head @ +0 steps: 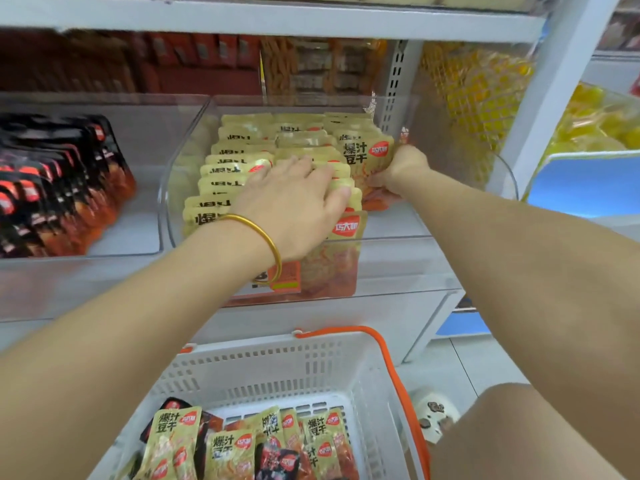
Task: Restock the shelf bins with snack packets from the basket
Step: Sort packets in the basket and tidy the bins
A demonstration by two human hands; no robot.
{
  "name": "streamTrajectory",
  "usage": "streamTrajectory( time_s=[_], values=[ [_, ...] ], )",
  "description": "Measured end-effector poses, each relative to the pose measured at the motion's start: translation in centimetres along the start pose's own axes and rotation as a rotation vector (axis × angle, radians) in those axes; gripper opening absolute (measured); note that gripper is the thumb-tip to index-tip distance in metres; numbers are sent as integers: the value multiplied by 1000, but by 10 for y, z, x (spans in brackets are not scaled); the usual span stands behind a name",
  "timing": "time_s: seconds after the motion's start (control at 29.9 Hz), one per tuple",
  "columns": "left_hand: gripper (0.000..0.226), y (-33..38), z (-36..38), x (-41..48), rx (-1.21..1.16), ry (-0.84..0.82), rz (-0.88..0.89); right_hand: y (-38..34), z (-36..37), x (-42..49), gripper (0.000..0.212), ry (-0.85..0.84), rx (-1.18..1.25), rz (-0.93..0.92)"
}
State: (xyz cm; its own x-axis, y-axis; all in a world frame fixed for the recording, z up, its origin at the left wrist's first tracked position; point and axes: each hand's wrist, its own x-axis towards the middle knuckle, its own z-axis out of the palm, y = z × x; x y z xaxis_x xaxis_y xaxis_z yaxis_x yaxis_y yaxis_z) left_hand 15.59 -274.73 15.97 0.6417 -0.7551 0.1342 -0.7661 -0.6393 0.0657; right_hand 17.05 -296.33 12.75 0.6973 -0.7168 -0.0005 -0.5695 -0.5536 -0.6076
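Observation:
A clear shelf bin (pixel 391 239) holds rows of yellow snack packets (pixel 242 147). My left hand (pixel 294 199), with a gold bangle on the wrist, lies flat with straight fingers on the tops of the middle rows. My right hand (pixel 398 171) grips a yellow packet (pixel 367 157) standing upright at the bin's right side. Below, a white basket (pixel 277 368) with orange handles holds several loose yellow and black packets (pixel 228 448).
A neighbouring clear bin (pixel 145 133) at the left holds black and red packets (pixel 52 188). Yellow sweets in bins (pixel 485 98) fill the right. A white shelf board (pixel 277 22) runs overhead. A knee and a slipper (pixel 433 417) show at the bottom right.

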Motion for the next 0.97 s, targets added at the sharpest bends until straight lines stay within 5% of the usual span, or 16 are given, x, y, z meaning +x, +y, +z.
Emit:
streamTrajectory(
  time_s=[0.3,0.47,0.57,0.7,0.8,0.9,0.97],
  values=[
    [54,0,1,1,-62,50,15,-10,3,-11,31,-144,125,30],
    [46,-8,-4,-37,-245,460,192,-21,-37,-71,36,100,135,-127],
    [34,-22,8,-90,-289,557,294,-25,-58,-152,29,-37,282,-324],
    [34,-68,57,-146,-144,145,363,-33,-13,-223,15,-611,211,-373],
    [33,-106,93,-166,-38,-238,197,-24,86,-240,11,-1008,-14,-215],
    [31,-134,117,-169,120,-499,59,8,192,-244,26,-1114,-334,-213],
    [29,-140,126,-167,146,-514,42,34,244,-248,45,-1056,-484,-263]
  ],
)
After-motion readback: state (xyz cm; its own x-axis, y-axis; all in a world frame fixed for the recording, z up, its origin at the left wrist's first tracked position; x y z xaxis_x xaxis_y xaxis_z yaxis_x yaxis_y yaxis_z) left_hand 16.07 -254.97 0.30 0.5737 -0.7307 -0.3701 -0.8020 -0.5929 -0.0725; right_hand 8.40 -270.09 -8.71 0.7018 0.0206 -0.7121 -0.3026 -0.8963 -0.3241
